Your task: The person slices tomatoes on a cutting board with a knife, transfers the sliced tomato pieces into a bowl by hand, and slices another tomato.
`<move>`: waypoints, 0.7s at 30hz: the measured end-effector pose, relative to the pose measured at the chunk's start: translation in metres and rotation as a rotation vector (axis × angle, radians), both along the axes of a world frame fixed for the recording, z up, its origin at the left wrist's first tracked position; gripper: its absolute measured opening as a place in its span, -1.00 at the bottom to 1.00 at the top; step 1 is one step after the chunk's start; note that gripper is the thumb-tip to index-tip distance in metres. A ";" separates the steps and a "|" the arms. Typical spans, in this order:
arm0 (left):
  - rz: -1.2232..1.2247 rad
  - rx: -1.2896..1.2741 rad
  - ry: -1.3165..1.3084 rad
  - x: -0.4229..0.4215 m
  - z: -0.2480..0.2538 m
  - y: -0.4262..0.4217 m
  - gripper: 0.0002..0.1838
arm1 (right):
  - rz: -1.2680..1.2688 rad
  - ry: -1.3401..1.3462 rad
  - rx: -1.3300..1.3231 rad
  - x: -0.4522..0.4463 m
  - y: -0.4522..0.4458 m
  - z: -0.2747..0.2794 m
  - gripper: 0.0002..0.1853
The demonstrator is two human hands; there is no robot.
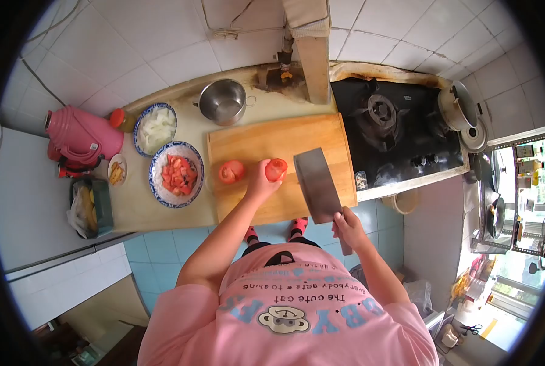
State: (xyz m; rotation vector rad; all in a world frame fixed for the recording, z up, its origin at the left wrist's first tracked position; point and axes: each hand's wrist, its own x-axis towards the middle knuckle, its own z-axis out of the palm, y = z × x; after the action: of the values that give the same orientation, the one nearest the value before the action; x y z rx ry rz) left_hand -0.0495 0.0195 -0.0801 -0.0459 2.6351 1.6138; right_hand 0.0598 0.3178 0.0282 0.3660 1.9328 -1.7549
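Observation:
My left hand [262, 182] is closed round a cut tomato half [277, 170], its flat red face showing, over the wooden cutting board [242, 143]. Just left of that hand, another tomato piece [231, 172] rests on the board. My right hand [347, 224] grips the handle of a cleaver [317, 185]. Its broad blade hangs over the board's right part, apart from the tomato. Chopped tomato [179, 175] fills part of a blue-patterned bowl [152, 168] on the counter to the left.
Behind that bowl stands another bowl [136, 131] of pale sliced vegetable. A metal pot [222, 101] sits behind the board. On the right is a black gas stove [406, 110] with a pot [458, 107]. A pink thermos [86, 134] and small plate [122, 163] are far left.

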 end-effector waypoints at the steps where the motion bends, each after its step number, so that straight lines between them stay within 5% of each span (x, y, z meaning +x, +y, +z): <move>1: 0.000 -0.002 -0.008 0.005 -0.001 -0.002 -0.18 | 0.000 -0.008 -0.002 -0.003 -0.005 -0.004 -0.73; 21: -0.009 0.232 -0.125 0.001 0.001 -0.013 -0.33 | 0.042 -0.150 -0.100 -0.028 -0.031 -0.026 -0.73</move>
State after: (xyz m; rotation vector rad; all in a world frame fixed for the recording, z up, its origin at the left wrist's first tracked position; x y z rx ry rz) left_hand -0.0481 0.0064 -0.0793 -0.1206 2.3387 1.8374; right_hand 0.0322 0.2865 0.0021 0.4063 1.7296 -1.7371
